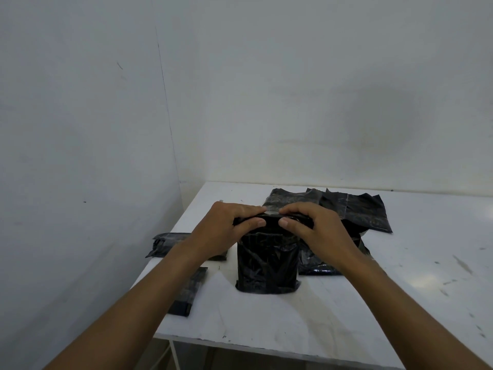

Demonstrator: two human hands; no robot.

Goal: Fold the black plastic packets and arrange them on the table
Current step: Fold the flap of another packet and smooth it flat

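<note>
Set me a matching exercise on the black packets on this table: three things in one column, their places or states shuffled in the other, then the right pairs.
Things
1. middle packet
2. flat packets
3. narrow folded packet

Places or states
A. lies at the left edge of the table, nearest the person
B. top edge pinched by the left hand and the right hand
C. spread out and overlapping at the far side of the table

Pairs: 1-B, 2-C, 3-A

Glossy, crinkled black plastic packet [266, 265]; matt white, scuffed table [400, 276].
</note>
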